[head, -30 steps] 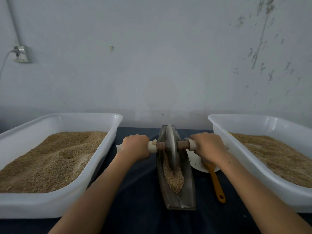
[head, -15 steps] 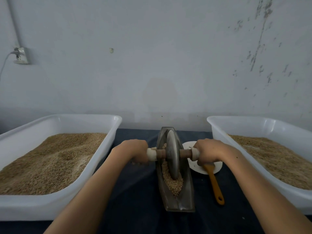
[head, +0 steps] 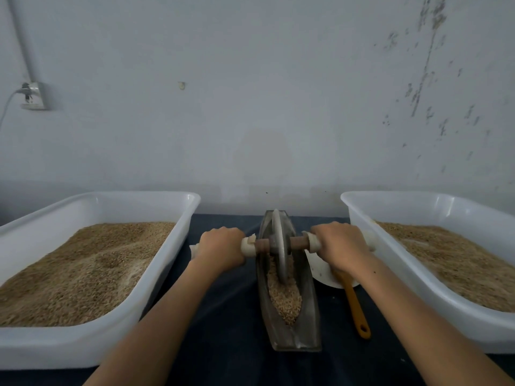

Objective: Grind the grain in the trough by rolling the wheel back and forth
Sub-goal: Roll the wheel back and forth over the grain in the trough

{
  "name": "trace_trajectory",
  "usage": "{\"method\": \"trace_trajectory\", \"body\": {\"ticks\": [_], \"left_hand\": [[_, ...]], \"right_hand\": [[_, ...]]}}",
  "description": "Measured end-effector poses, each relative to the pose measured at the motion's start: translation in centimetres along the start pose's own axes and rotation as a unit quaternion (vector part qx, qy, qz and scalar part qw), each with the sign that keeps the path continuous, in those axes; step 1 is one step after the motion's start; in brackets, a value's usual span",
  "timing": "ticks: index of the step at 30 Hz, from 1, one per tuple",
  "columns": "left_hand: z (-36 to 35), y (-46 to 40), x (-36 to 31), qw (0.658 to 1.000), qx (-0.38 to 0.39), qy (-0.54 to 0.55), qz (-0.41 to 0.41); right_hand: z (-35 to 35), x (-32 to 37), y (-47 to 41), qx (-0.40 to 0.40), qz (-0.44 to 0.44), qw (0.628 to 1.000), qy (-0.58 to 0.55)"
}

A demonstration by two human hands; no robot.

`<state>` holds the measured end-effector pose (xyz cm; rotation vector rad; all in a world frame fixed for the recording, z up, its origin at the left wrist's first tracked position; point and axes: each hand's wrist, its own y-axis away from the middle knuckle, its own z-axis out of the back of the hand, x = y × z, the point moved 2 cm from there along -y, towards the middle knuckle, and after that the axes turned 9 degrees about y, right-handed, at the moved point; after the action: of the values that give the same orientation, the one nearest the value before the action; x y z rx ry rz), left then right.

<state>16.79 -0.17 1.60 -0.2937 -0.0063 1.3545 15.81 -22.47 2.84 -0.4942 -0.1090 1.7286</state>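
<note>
Here no writing can be read. The wheel (head: 278, 246), a thin grey disc on a brown axle (head: 298, 242) with pale wrapped grips, stands upright in the far half of the trough (head: 309, 310), a narrow boat-shaped vessel at the table's (head: 228, 344) middle. Tan grain (head: 287, 299) lies under and nearer than it. Left hand (head: 220, 250) and right hand (head: 341, 246) each curl round a grip. Beside the trough lie a white dish (head: 320, 271) and orange spoon (head: 355, 307); grain-filled tubs (head: 172, 246) flank both sides.
</note>
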Motion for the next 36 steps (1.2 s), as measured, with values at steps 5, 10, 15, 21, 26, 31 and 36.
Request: {"method": "trace_trajectory", "body": {"ticks": [5, 10, 15, 21, 26, 31, 36], "left_hand": [[0.4, -0.1, -0.1, 0.998, 0.06, -0.004, 0.005], [1.0, -0.1, -0.2, 0.988, 0.154, -0.002, 0.015], [1.0, -0.2, -0.3, 0.987, 0.161, 0.003, 0.015], [0.6, -0.2, -0.4, 0.999, 0.033, -0.038, -0.004], [0.3, -0.2, -0.6, 0.999, -0.013, -0.043, -0.004], [0.5, -0.2, -0.3, 0.999, 0.046, -0.019, 0.002], [0.8, -0.1, 0.0, 0.987, 0.157, 0.017, 0.016]], "right_hand": [[0.3, -0.2, -0.1, 0.089, 0.009, 0.996, 0.002], [1.1, -0.8, 0.0, 0.239, 0.021, 0.97, -0.034], [0.9, -1.0, -0.1, 0.26, 0.02, 0.964, -0.052], [0.0, -0.7, -0.2, 0.121, 0.012, 0.992, -0.017], [-0.5, -0.5, 0.0, 0.029, 0.0, 0.999, -0.034], [-0.1, -0.5, -0.2, 0.085, 0.015, 0.996, -0.005], [0.9, -0.7, -0.3, 0.215, 0.031, 0.976, -0.012]]}}
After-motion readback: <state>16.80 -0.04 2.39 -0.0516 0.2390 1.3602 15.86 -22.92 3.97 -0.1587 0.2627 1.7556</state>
